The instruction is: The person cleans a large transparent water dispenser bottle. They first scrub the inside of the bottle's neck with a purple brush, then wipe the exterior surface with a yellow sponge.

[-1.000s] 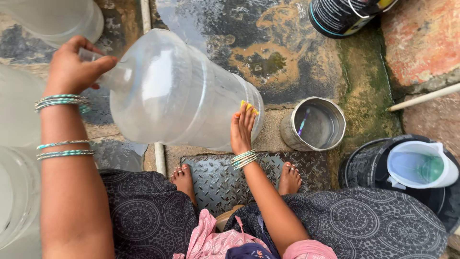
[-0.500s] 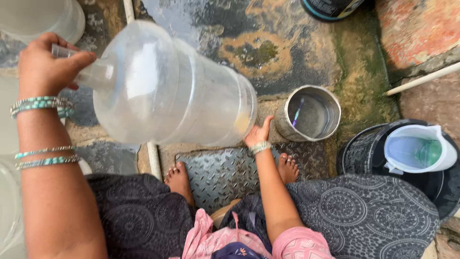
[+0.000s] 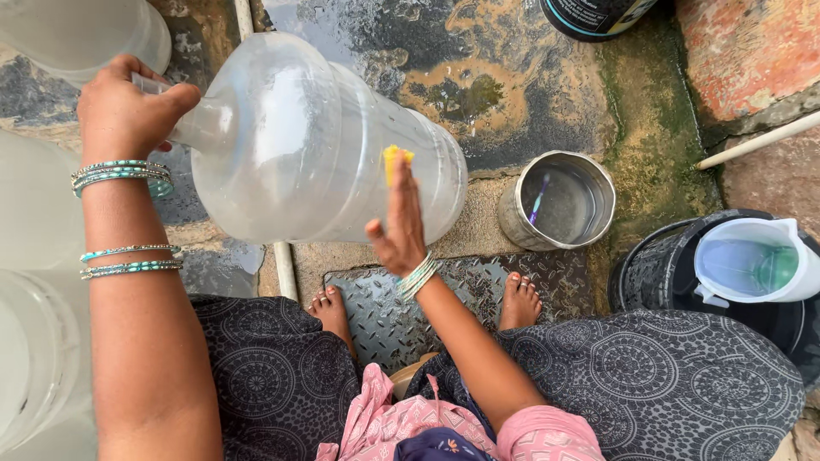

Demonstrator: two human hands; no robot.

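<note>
Along the left edge of the frame, parts of 3 other clear water jars (image 3: 43, 358) show, blurred and close to the camera. In the upper left, the left hand (image 3: 124, 107) is clenched around the neck of a large clear plastic jar (image 3: 316, 145), fingers wrapped over the mouth end; that grip appears to keep the jar tipped on its side and off the ground so its wall faces the person. The jar fills the upper middle of the frame, its base pointing right toward the centre. Against its wall, the right hand (image 3: 400, 226) is raised with fingers straight and pressed flat, pinning a small yellow scrub pad (image 3: 395, 160) under the fingertips, likely so the pad bears on the plastic. Below, in the lower middle, 2 bare feet (image 3: 329, 303) rest on a ridged metal plate (image 3: 384, 320), which seems to keep them off the wet stone floor (image 3: 478, 77). Right of centre stands an open steel pot (image 3: 559, 201) with a little water inside. At the far right, a white jug (image 3: 752, 265) sits in a dark bucket (image 3: 649, 273).
</note>
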